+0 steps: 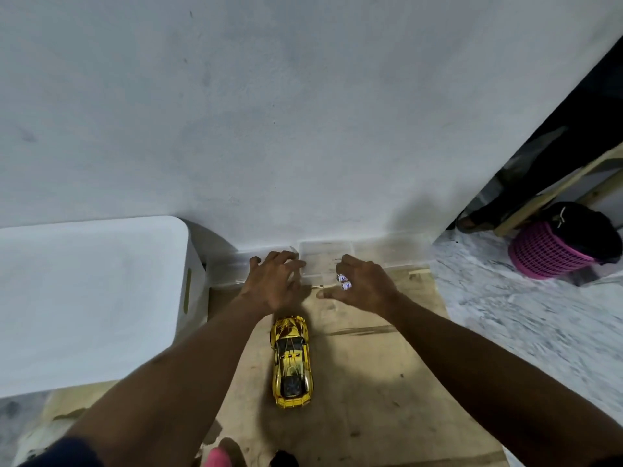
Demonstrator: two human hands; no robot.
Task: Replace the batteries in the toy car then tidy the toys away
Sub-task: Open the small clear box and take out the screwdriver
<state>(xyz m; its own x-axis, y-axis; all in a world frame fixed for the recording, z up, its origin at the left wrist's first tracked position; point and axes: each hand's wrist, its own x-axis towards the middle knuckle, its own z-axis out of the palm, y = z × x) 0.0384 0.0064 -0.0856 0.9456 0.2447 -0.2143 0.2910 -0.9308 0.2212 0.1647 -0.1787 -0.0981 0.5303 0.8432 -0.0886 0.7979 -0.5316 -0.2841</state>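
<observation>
A shiny yellow toy car (291,360) stands on its wheels on a sheet of brown cardboard (371,382), its nose pointing towards the wall. Beyond it, against the wall, lies a clear plastic compartment box (323,256). My left hand (273,281) reaches over the box's left part with fingers spread and curved; whether it touches the lid is unclear. My right hand (362,286) hovers at the box's front edge and holds two small white batteries (344,281) between its curled fingers and thumb.
A large white storage bin (91,298) stands at the left against the grey wall (269,112). At the far right a pink woven basket (549,254) with a black bag sits on the marbled floor, near wooden furniture legs (553,193).
</observation>
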